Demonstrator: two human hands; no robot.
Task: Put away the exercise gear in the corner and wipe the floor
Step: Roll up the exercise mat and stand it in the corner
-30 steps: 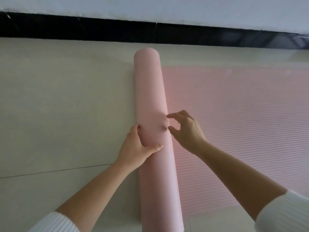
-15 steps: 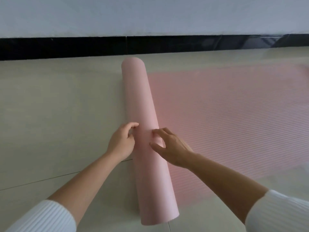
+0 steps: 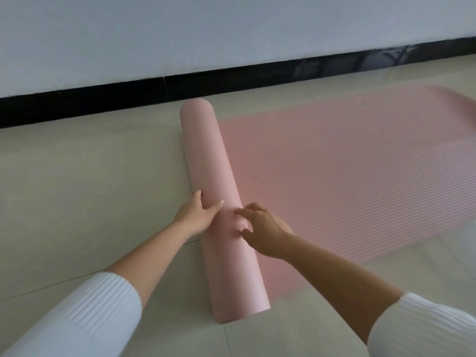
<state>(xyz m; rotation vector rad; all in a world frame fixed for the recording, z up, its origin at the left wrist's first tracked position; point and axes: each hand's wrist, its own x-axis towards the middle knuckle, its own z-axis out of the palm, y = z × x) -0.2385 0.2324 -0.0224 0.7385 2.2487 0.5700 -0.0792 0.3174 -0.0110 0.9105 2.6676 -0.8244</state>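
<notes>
Mat roll (image 3: 206,155) against left hand (image 3: 196,215)

The rolled outer face of the pale pink foam exercise mat (image 3: 206,155) looks smooth and matt under my left hand (image 3: 197,215), while its unrolled stretch is finely ribbed. The beige floor tiles (image 3: 77,189) carry a soft sheen, the black skirting strip (image 3: 103,99) is glossy, and my white sleeves (image 3: 85,313) are ribbed knit.

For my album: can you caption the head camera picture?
Left hand and right hand on a part-rolled pink yoga mat on the floor.
</notes>
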